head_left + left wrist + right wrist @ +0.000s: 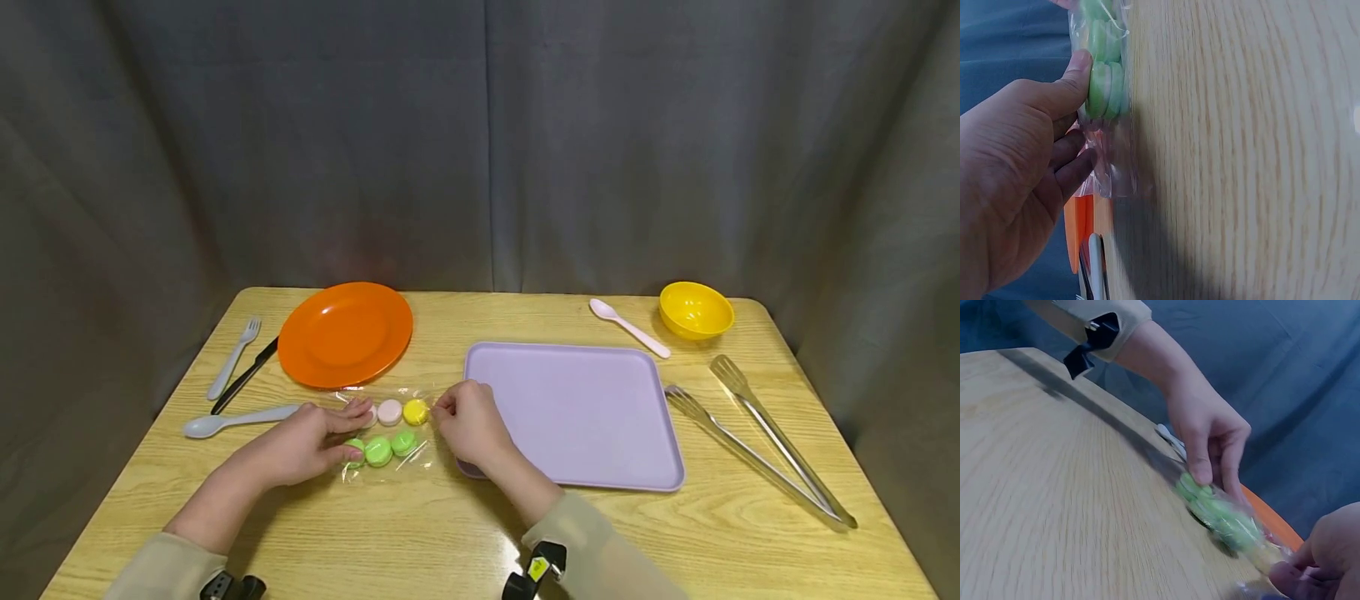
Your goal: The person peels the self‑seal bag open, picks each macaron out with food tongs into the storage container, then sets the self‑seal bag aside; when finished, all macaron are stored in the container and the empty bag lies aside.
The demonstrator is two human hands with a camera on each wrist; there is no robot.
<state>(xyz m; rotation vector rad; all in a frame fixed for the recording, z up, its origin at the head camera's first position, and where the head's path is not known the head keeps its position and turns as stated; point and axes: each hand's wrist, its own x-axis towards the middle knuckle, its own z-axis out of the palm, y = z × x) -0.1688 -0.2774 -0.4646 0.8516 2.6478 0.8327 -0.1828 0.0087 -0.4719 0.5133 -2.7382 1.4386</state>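
Here, clear bag of macarons (386,433) between both hands, left hand (303,446) pinching one end, right hand (468,421) pinching the other

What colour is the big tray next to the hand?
The tray is light purple, clearest in the head view.

On the table (420,533), the tray (585,417) sits mid-right. To the tray's left lies the bag of macarons (386,433), with the plate (345,333) behind it. Behind the tray lie a spoon (628,327) and a bowl (696,310); the tongs (757,442) lie to its right.
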